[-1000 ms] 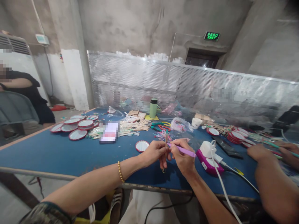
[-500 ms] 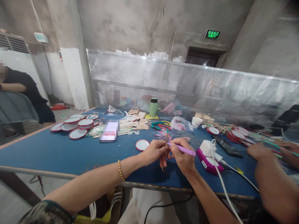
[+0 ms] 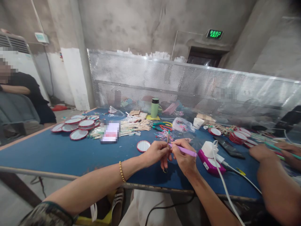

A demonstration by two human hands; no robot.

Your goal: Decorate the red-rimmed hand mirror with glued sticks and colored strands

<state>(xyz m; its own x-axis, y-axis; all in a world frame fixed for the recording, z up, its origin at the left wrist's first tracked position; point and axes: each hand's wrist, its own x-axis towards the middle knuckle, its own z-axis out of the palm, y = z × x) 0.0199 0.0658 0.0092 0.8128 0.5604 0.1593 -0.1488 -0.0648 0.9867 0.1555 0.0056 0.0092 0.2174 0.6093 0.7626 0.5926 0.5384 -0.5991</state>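
My left hand point(image 3: 158, 153) is closed around a thin wooden stick point(image 3: 168, 137) that points upward and has a teal tip. Its lower end is hidden by my fingers. In my right hand point(image 3: 186, 161) lies a slim purple pen-like tool point(image 3: 188, 152), its tip brought up against the stick near my left fingertips. Something small and dark point(image 3: 165, 170) hangs below my left fingers; I cannot make out what it is. Left of the stick, a round white disc with a red rim point(image 3: 143, 146) lies flat on the blue table point(image 3: 98, 161).
More red-rimmed discs point(image 3: 78, 135) are piled at the left, beside wooden sticks point(image 3: 138, 125) and a phone point(image 3: 111, 132). Behind my hands are pliers point(image 3: 164, 124), loose threads point(image 3: 164, 135) and a green bottle point(image 3: 154, 108). A purple power strip point(image 3: 210, 163) and a co-worker's arm point(image 3: 272, 179) are at right.
Both my hands keep nearly the same pose around the stick and the purple tool. The person at the far left has shifted slightly.
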